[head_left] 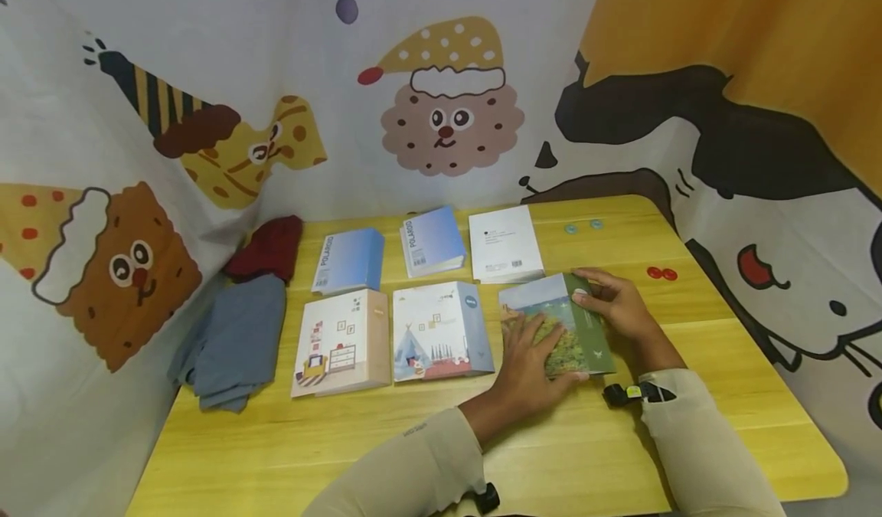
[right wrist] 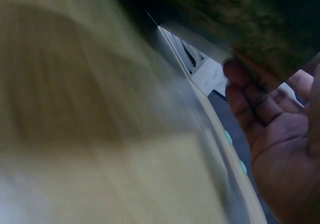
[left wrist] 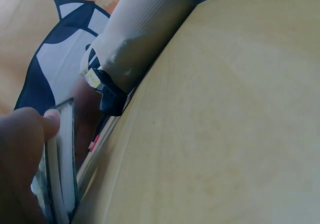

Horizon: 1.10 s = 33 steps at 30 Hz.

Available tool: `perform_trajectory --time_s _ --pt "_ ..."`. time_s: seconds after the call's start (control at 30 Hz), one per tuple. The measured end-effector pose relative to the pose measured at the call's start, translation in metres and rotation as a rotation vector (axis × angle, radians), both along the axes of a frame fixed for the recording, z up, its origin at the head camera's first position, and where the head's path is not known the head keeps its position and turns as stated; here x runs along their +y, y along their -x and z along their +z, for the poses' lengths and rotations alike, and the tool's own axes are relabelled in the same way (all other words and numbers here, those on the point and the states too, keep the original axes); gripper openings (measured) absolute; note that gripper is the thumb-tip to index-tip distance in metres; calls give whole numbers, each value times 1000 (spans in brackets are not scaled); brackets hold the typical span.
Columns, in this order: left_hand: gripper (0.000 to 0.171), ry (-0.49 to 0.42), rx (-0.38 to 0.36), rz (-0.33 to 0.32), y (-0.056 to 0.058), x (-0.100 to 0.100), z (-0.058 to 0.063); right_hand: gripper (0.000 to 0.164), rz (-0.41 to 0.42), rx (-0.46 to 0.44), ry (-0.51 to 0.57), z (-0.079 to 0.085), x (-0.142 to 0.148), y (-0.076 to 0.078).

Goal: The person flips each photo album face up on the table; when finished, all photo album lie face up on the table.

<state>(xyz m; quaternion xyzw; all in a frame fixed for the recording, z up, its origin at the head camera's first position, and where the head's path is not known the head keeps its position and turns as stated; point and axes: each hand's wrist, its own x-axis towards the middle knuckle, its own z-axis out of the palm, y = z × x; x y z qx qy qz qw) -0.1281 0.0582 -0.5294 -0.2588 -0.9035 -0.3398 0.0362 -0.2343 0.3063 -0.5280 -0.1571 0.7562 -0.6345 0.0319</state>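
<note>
A photo album (head_left: 560, 325) with a green spine and a meadow picture on its cover lies at the right end of the front row. My left hand (head_left: 527, 364) rests on that cover with fingers spread. Its thumb (left wrist: 51, 123) touches the album's near edge, where pale page layers show in the left wrist view. At the far right corner, by the spine, my right hand (head_left: 623, 310) grips the album. In the right wrist view, the fingers of my right hand (right wrist: 280, 129) curl at the album's dark edge, partly hidden by it.
Left of it lie a tent-pictured album (head_left: 441, 333) and a beige-spined album (head_left: 344, 341). Behind are two blue albums (head_left: 347, 260) and a white one (head_left: 506, 243). Folded grey cloth (head_left: 237, 341) and dark red cloth (head_left: 269, 249) lie left; teal discs (head_left: 596, 224) and red discs (head_left: 661, 273) right.
</note>
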Motion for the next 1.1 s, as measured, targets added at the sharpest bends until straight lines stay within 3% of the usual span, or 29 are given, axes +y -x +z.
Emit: perform_trajectory --time_s 0.27,0.53,0.63,0.73,0.83,0.97,1.1 --pt "92 -134 78 -47 1 1 1 51 141 79 331 -1 4 -4" --pt "104 -295 -29 -147 2 -3 8 56 256 128 390 0 0 -6" --pt "106 -334 -34 -186 3 -4 10 57 305 128 403 0 -2 -7" --pt "109 -382 -1 -228 5 -4 11 57 337 129 341 0 -5 -8" --pt "112 -455 -1 -248 7 -4 12 61 322 142 195 0 -8 -9" --pt "113 -489 -102 -209 8 -8 16 67 297 162 8 0 -13 -10" --pt "119 -430 -219 -135 6 -18 22 73 275 149 -126 0 -19 -12"
